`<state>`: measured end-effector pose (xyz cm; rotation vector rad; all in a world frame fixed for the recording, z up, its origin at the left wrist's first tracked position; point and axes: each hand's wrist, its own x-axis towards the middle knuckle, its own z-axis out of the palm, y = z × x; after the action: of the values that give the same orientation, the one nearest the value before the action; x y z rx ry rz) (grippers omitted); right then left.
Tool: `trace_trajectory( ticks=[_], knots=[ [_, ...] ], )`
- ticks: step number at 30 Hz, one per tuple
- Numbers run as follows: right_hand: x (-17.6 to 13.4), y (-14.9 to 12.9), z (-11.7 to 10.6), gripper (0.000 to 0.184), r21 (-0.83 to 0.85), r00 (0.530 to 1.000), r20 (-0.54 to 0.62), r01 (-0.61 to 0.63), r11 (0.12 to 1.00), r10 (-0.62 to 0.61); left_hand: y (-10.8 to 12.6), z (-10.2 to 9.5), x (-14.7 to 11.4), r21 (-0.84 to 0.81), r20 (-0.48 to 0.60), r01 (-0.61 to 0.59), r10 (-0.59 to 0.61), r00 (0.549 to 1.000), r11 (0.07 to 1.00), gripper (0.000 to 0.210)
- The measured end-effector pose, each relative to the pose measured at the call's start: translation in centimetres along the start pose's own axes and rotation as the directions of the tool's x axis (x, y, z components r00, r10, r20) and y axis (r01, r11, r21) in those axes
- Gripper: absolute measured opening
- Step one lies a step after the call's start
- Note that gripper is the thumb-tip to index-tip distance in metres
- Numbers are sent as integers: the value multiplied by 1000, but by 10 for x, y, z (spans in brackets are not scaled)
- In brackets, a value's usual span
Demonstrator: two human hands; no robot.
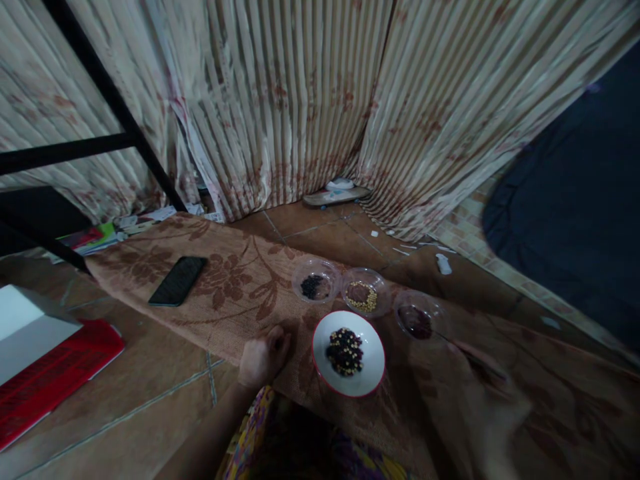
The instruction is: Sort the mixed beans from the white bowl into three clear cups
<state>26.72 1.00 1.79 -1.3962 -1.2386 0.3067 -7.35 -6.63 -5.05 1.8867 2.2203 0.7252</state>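
Note:
My right hand (pixel 487 400), smeared by motion, is closed around a thin tweezers-like tool (pixel 443 337). Its tip is at the near edge of a clear plastic cup (pixel 440 313) with dark red beans (pixel 416 323) inside. My left hand (pixel 265 357) rests on the cloth with its fingers curled in, and nothing shows in it. Between my hands stands a white bowl (pixel 367 373) with a red rim, holding a mix of dark and yellowish beans (pixel 345 352). Behind it, one clear cup holds black beans (pixel 315 287) and another holds yellow beans (pixel 369 301).
A patterned brown cloth (pixel 225 327) covers the narrow bench. On its left part lies a black phone (pixel 178 281). A red and white box (pixel 65 353) is on the tiled floor at left. Beyond are a skateboard (pixel 335 196), curtains (pixel 300 100) and a black metal frame (pixel 125 120).

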Motion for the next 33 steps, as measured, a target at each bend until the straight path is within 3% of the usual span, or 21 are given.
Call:
trace_trajectory(
  ticks=[3,6,9,23,33],
  knots=[
    [-31,-12,10,31,26,990,138,-29,999,25,-1,1,0,21,-10,-12,12,1000,1000,31],
    [-58,-14,18,28,-8,936,347,-54,998,54,-3,2,0,31,-9,-28,29,1000,999,32],
    [-71,-6,21,24,16,904,425,-55,998,42,-3,2,0,33,-5,-28,28,1000,999,31],
    [-72,-4,32,21,53,897,440,17,998,-39,-2,2,0,8,3,-5,5,1000,1000,29],
    [-73,-2,33,23,42,910,416,-28,999,8,-3,2,0,2,6,-8,8,1000,1000,30]
  ],
)
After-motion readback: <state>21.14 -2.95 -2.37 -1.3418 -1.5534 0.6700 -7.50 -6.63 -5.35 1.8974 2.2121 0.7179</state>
